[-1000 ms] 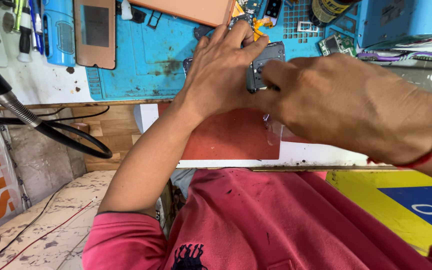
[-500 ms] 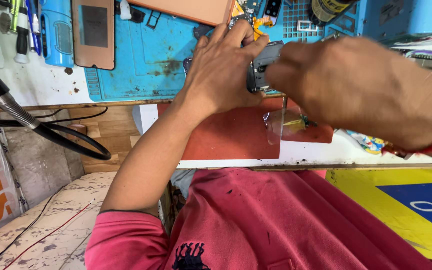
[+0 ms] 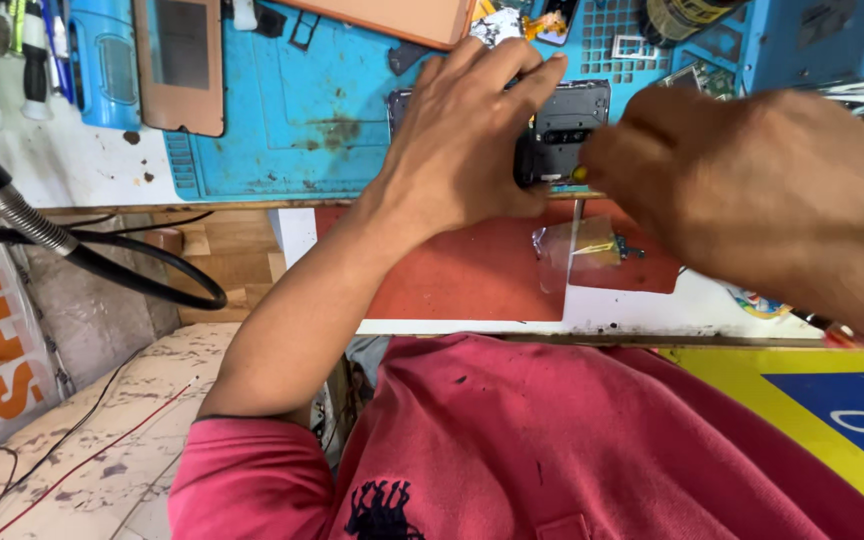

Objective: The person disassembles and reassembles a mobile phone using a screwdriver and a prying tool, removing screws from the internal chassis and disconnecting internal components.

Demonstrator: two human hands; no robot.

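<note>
Opened dark phone body [image 3: 557, 130] pinched between both hands, upper centre of frame.
Left hand [image 3: 462, 150] clamps its left edge; right hand [image 3: 752, 190] closes on a small yellow-tipped tool [image 3: 579, 173] at its lower right.

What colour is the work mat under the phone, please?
Blue mat, stained; the head view shows it best.

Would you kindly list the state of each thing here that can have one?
Opened phone: back off, insides showing, held over the blue mat.
Left hand: gripping the phone.
Right hand: at the phone's edge, a yellow tip by its fingers.
Small clear bag: lying flat on the red mat.
Back cover: detached, lying flat.
</note>
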